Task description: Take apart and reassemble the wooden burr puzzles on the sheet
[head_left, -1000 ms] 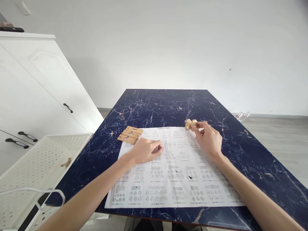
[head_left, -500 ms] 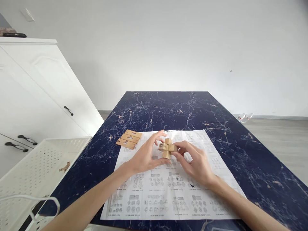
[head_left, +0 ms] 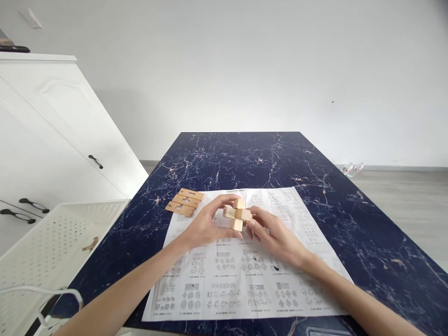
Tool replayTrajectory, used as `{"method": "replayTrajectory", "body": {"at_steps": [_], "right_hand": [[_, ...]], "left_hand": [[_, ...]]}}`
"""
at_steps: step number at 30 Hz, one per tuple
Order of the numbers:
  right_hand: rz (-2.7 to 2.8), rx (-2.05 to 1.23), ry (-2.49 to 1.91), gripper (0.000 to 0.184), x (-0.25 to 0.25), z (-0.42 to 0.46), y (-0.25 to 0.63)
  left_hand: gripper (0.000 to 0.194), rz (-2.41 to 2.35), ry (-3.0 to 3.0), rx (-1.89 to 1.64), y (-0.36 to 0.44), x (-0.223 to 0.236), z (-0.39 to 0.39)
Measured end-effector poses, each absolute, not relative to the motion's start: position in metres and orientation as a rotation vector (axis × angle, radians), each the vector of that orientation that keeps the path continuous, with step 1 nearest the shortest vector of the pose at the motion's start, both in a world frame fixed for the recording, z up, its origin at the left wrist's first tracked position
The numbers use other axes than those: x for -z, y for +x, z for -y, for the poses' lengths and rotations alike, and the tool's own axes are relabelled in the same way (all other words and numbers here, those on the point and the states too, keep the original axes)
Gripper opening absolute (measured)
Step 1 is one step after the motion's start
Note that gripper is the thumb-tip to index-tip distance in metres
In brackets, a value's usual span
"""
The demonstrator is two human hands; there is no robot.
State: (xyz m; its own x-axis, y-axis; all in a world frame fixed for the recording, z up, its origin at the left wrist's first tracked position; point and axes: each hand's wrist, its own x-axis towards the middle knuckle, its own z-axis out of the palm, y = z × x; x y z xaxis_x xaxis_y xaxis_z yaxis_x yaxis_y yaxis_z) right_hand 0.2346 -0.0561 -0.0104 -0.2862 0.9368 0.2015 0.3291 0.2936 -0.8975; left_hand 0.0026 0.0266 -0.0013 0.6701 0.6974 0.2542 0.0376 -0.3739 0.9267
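A pale wooden burr puzzle (head_left: 238, 214), made of crossed square sticks, is held up over a printed sheet (head_left: 224, 275). My left hand (head_left: 206, 221) grips it from the left, index finger along its top and thumb under its lower end. At the puzzle's right side, my right hand (head_left: 275, 233) has its bent fingers and thumb closed at the end of a stick; part of those fingertips is hidden behind the wood. A dark mark shows on the puzzle's left end.
Flat wooden plates (head_left: 185, 202) with numbers and cut-outs lie at the sheet's upper left corner. The dark blue marbled table (head_left: 241, 158) runs toward the wall. Left of it stand a white perforated basket (head_left: 52, 233), a white cable (head_left: 38, 290) and a white cabinet (head_left: 59, 126).
The puzzle has turned slightly in my hands, its right block now facing more toward me. My right fingers have shifted around its right end. The whole view has moved a little.
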Motion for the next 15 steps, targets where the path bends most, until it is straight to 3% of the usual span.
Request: {"method": "replayTrajectory", "body": {"at_steps": [5,15], "right_hand": [[1.775,-1.398,-1.050,0.039,0.009,0.053,0.238],[1.766,-1.186,-1.119,0.032,0.010,0.055,0.237]], "left_hand": [[0.071,-0.521,1.920,-0.687,0.004,-0.012,-0.019],[0.072,-0.526,1.969,-0.730,0.005,-0.015,-0.013]]}}
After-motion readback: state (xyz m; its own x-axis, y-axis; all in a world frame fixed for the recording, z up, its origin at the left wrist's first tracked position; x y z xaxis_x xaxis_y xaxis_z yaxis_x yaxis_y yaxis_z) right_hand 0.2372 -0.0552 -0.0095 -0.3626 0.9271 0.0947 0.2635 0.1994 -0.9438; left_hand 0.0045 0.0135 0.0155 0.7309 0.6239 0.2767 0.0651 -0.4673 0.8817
